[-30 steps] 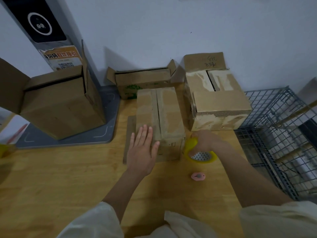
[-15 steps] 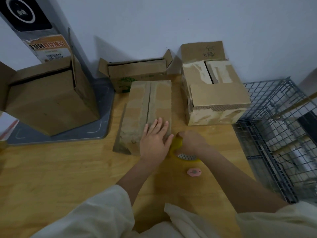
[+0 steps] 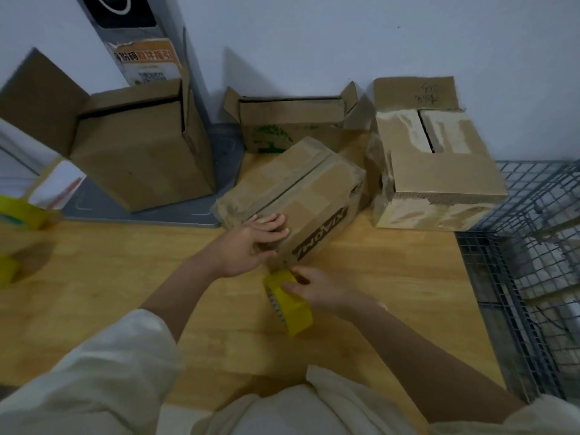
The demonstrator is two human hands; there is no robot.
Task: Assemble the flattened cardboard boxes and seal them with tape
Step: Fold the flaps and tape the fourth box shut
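A closed brown cardboard box (image 3: 301, 189) with black lettering on its side lies at an angle on the wooden table (image 3: 110, 293), its two top flaps meeting along a seam. My left hand (image 3: 251, 243) presses on the box's near end, fingers flat on the top and thumb at the corner. My right hand (image 3: 317, 287) grips a yellow tape roll (image 3: 290, 301) just below that corner, pinching its edge.
A tall open box (image 3: 135, 152) stands at the left on a grey base (image 3: 219, 171). An open box (image 3: 298, 124) sits against the wall. A worn box (image 3: 439, 171) is at the right. A wire cage (image 3: 527, 277) borders the table's right edge. More yellow tape (image 3: 18, 211) lies far left.
The box has turned so that its lettered side faces me. My left hand slid to its near corner, and my right hand lifted the tape roll up to that corner.
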